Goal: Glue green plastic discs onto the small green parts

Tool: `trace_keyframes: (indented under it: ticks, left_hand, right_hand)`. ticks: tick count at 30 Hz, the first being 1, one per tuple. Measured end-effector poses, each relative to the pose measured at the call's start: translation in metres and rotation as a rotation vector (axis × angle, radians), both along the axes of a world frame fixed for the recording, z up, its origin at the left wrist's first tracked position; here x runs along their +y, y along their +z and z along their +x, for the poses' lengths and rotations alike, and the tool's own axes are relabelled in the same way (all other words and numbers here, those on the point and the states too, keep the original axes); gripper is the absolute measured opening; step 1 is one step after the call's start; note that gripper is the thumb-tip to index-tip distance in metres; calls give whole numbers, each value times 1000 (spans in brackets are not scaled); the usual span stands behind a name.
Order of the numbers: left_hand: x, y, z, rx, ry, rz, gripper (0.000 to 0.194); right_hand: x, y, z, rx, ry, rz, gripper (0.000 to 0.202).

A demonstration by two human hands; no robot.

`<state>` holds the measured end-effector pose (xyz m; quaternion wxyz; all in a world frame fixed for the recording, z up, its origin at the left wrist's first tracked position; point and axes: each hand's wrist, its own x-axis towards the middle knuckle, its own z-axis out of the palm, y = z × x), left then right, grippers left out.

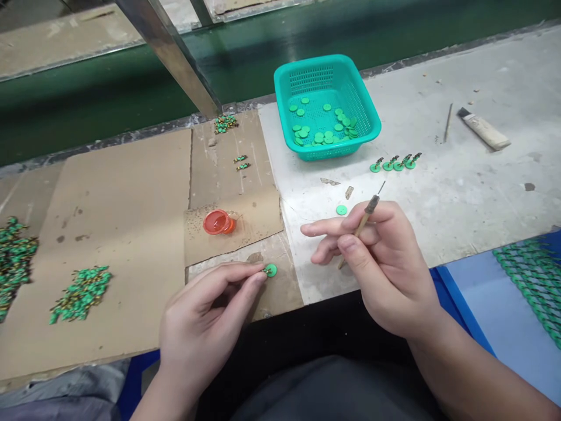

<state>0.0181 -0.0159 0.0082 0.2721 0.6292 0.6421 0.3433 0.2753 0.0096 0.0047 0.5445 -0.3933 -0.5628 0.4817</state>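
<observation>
Between thumb and forefinger, my left hand [210, 316] pinches a tiny figure with a round green disc [272, 270] at its end; the fingers hide most of the figure. My right hand [381, 263] grips a thin wooden-handled needle tool [363, 221], its dark tip pointing up and away. Just beyond the right fingers a loose green disc [341, 210] lies on the white surface. A small red cup [218, 222] with red contents stands on cardboard beyond my left hand. Farther right, several small figures on green discs [399, 166] stand in a row.
A turquoise basket [372, 126] holding several green discs stands at the back. Piles of small green figures [83, 292] lie on cardboard [131, 193] at left. At right are a used tube [484, 128] and a thin stick [447, 123]. A metal post [175, 55] rises behind.
</observation>
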Motion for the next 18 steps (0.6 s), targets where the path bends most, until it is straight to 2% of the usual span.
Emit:
trace_keyframes:
  ticks: [5, 8, 13, 18]
  left_hand:
    - [0, 2, 3, 46, -36, 73, 8]
    - [-1, 1, 3, 88, -72, 139, 7]
    - [-1, -4, 3, 127, -141, 258, 11]
    - [-1, -4, 7, 185, -139, 261, 13]
  right_hand:
    - [-4, 7, 29, -495, -11, 204, 14]
    - [-11, 6, 45, -636, 23, 234, 14]
    - [-20, 5, 53, -710, 31, 218, 13]
    - [-8, 6, 25, -565, 18, 207, 16]
